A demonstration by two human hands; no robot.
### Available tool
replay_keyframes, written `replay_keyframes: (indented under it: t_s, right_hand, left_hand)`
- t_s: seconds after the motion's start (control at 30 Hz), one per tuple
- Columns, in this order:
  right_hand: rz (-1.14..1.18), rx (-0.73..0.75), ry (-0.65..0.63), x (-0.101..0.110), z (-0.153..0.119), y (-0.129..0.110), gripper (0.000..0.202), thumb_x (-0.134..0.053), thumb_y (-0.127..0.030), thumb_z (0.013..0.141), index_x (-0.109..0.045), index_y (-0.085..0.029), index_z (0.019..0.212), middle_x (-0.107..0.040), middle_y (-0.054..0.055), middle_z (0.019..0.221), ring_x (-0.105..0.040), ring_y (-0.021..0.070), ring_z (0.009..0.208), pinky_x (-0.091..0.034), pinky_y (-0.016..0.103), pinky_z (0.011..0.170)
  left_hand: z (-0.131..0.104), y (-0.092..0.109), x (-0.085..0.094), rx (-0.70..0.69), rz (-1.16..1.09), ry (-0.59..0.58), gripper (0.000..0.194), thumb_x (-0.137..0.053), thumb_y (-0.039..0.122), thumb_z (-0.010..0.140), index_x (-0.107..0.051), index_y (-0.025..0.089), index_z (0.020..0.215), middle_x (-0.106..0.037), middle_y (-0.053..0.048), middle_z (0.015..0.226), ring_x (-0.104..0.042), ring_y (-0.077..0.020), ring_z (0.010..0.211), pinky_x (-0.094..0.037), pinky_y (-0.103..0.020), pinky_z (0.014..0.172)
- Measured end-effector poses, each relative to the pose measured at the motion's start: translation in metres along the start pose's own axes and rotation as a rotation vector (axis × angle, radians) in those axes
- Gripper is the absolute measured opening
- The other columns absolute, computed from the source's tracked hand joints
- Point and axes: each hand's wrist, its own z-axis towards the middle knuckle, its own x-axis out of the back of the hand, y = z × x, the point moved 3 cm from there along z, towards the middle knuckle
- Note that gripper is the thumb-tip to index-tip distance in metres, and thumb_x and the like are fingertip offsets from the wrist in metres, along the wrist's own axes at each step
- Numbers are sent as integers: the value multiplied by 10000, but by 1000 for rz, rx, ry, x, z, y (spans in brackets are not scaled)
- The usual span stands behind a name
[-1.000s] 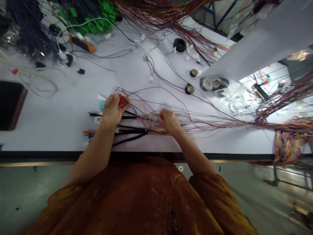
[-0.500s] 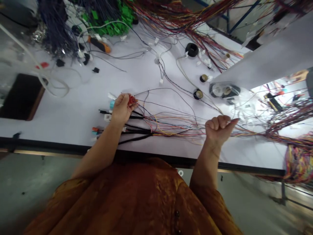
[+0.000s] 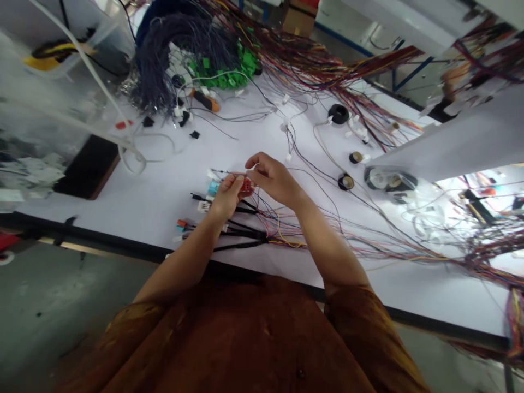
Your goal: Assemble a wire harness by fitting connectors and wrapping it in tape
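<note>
My left hand (image 3: 227, 197) grips a red connector (image 3: 246, 187) with thin wires running out of it to the right. Close beside it, my right hand (image 3: 273, 178) has its thumb and index finger bent together near a thin wire end; what lies between the fingertips is too small to make out. Under and left of my left hand are a light blue connector (image 3: 213, 188), a white connector (image 3: 203, 207) and an orange connector (image 3: 182, 224). Black-sleeved wire branches (image 3: 245, 233) join a long bundle of colored wires that stretches right.
A dark box (image 3: 92, 166) lies at the left beside a white cable. Green connectors (image 3: 229, 76) and an orange-black tool (image 3: 206, 101) are farther back. Tape rolls (image 3: 338, 113) stand near a white post (image 3: 450, 136). The table's black front edge (image 3: 123, 248) runs before me.
My right hand has moved left from the wire bundle to beside the red connector. My left hand still holds the connector. The camera view has shifted, so the table appears farther right and lower.
</note>
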Motion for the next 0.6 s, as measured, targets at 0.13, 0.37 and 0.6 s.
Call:
replay_keyframes:
  t_s: [0.13, 0.37, 0.6]
  right_hand:
    - [93, -5, -119, -13, 14, 16, 116, -578, -277, 861, -525, -217, 945, -548, -64, 697, -518, 88, 604, -411, 228, 580]
    - [-151, 42, 205, 0, -5, 29, 95, -576, -259, 853, -604, -192, 791, -545, -32, 697, -459, 99, 637, -357, 237, 597]
    - [-88, -75, 291, -2, -26, 39, 171, -614, -346, 854, -674, -193, 808, -547, -41, 631, -426, 91, 556, -334, 239, 549]
  left_hand:
    - [-3, 2, -2, -22, 77, -25, 397, -743, 540, 756, -550, 202, 834, -540, 56, 573, -507, -69, 453, -338, -189, 399]
    - [-10, 12, -7, -42, 8, -38, 362, -757, 494, 750, -614, 208, 919, -627, 12, 758, -506, -63, 539, -381, -188, 457]
    - [-13, 19, -9, -44, -5, -10, 354, -732, 522, 774, -661, 225, 952, -639, -1, 792, -521, -72, 567, -420, -198, 491]
